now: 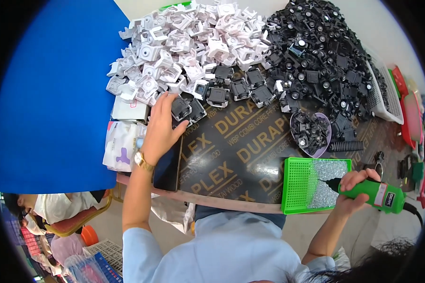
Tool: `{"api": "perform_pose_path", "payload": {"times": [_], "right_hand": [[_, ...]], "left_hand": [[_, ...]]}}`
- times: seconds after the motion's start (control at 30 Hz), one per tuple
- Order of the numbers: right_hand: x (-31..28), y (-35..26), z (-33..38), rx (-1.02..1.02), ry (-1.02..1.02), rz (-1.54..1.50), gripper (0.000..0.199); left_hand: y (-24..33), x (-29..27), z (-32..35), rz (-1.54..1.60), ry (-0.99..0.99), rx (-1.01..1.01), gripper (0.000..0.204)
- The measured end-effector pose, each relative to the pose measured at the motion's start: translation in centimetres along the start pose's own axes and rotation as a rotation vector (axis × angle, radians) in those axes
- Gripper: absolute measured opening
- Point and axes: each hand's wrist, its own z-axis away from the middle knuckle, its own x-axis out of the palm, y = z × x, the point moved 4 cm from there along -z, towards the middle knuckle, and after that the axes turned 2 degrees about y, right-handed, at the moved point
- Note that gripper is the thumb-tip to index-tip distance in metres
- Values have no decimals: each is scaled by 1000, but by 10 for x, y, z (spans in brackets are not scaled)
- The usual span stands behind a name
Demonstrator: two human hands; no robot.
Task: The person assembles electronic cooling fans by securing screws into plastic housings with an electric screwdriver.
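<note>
My right hand (356,189) is wrapped around a green electric screwdriver (380,195). Its thin bit points left, over a shallow green tray (292,186) holding a heap of small silvery screws (328,188). On the left, my left hand (160,129) lies with its fingers stretched forward and the thumb apart. Between thumb and fingertips is a black part in a white housing (180,108), which the hand appears to touch. More such black-and-white assemblies (217,95) stand in a loose row to its right.
White plastic housings (184,42) are heaped at the back, black parts (316,56) at the back right. A lilac bowl (329,123) holds small black pieces. A white basket (382,94) stands at the right edge. A white box (130,109) and a white bag (120,146) lie left of my forearm.
</note>
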Motion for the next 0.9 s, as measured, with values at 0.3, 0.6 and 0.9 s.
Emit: {"api": "perform_pose_path", "payload": {"times": [0.3,0.6,0.9], "right_hand": [[4,-5,-4,-7,28,-53,67],[48,6,0,70,-97,-204,70],[54,3,5,74,-121,-243,71]], "left_hand": [[71,20,29,425,-118,-177,63],[117,78,81,399,-147,-313,65],[111,66,74,359,-171,-23,43]]}}
